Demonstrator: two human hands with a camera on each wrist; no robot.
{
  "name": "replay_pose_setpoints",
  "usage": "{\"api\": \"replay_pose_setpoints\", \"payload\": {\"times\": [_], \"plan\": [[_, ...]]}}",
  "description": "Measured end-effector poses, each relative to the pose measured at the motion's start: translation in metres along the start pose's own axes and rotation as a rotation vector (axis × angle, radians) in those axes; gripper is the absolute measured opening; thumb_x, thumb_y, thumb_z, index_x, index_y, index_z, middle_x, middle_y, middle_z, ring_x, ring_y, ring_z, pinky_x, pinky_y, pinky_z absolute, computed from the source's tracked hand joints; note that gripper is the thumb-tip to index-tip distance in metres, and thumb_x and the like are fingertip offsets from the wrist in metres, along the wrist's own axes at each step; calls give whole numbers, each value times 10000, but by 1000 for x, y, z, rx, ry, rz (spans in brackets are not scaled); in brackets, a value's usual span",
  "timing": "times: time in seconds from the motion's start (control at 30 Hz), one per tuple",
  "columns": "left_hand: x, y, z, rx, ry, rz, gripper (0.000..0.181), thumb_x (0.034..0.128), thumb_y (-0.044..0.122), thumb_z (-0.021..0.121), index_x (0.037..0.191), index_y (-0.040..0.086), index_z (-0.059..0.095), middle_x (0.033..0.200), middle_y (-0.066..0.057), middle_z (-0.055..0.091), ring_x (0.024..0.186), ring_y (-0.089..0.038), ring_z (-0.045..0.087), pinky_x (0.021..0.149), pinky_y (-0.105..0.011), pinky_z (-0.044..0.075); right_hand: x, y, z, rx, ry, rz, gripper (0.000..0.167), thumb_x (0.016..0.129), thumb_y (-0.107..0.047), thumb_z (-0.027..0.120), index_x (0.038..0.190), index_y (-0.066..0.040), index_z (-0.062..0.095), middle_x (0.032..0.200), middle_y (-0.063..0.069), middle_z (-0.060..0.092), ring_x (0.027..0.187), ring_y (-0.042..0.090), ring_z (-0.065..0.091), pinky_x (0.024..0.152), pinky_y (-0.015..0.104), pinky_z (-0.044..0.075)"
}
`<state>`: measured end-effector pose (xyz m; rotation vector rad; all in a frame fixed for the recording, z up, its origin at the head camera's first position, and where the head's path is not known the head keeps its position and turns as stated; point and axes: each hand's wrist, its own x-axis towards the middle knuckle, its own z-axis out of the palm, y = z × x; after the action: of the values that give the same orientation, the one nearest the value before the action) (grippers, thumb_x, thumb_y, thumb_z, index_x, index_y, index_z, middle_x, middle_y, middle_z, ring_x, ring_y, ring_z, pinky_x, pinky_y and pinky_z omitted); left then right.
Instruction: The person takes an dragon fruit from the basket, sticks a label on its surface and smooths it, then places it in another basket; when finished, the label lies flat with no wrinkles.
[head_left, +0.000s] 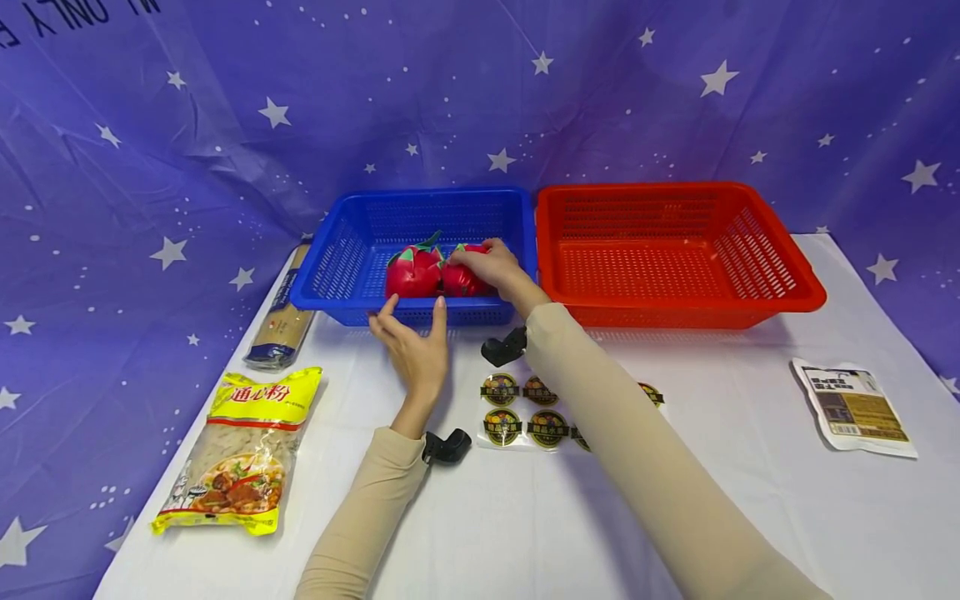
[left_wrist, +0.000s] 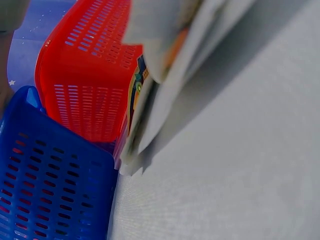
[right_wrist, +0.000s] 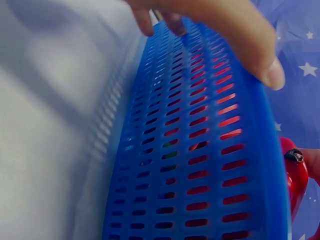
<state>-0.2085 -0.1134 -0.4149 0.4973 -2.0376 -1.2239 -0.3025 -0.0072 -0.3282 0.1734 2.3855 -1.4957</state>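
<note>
In the head view, two red dragon-fruit-like objects with green tips lie side by side in the blue basket point(head_left: 341, 250). My right hand point(head_left: 498, 271) reaches over the front rim and grips the right one point(head_left: 459, 281); the left one point(head_left: 414, 275) lies against it. Fingers spread, my left hand point(head_left: 412, 354) touches the basket's front rim with its thumb and fingertips. The right wrist view shows the left hand point(right_wrist: 225, 25) at the blue basket's slotted wall point(right_wrist: 185, 130), and a red fruit point(right_wrist: 296, 180) beside the right hand's fingers at the right edge.
A red basket point(head_left: 675, 317) adjoins the blue one on the right. Round stickers point(head_left: 502, 426) lie on a sheet partly under the right sleeve. At left are a yellow food bag point(head_left: 236, 458) and a noodle pack point(head_left: 281, 329); a white pouch point(head_left: 855, 408) lies far right.
</note>
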Motion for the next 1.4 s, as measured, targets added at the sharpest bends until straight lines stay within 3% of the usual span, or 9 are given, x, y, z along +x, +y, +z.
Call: {"api": "replay_pose_setpoints", "payload": {"times": [0.33,0.63,0.8,1.03,1.13,1.4], "plan": [[0,-2,2,-1,-1,-2,753,757,644,550,1277,150,321,1468,-203,117,1363,-381,173,980,-489,381,-9,-1,-10,130,-15,-52,791,763,-442,644,1394,-158,262,1418,66,344,1249,227,392,1040,395,359],[1,-1,0,-4,6,6,745,759,625,564,1277,143,331,1460,-192,141,1371,-364,162,983,-494,378,-39,-8,-29,362,-58,-103,722,761,-423,658,1360,-231,303,1380,59,359,1150,277,498,733,454,539],[1,-1,0,-4,12,10,730,762,610,574,1270,144,336,1461,-197,138,1369,-368,170,968,-497,390,-64,-3,-40,457,-75,-152,721,775,-375,664,1364,-225,276,1380,71,327,1136,290,518,679,421,553],[0,0,0,7,10,12,745,755,626,568,1275,146,337,1455,-203,145,1332,-398,245,951,-505,400,-106,28,-56,334,-34,-294,698,811,-328,631,1365,-173,235,1367,97,303,1154,270,499,850,396,511],[0,0,0,10,11,11,749,754,627,568,1278,144,337,1453,-206,147,1327,-405,254,941,-507,406,-125,47,-60,289,-53,-325,694,824,-313,615,1371,-162,217,1340,120,316,1183,287,457,899,416,482],[0,-2,-1,18,-16,-3,750,757,640,552,1282,154,325,1462,-214,121,1352,-395,199,937,-518,402,-174,98,-64,202,-107,-317,707,823,-281,644,1373,-167,214,1337,130,312,1123,355,516,803,404,529]]}}
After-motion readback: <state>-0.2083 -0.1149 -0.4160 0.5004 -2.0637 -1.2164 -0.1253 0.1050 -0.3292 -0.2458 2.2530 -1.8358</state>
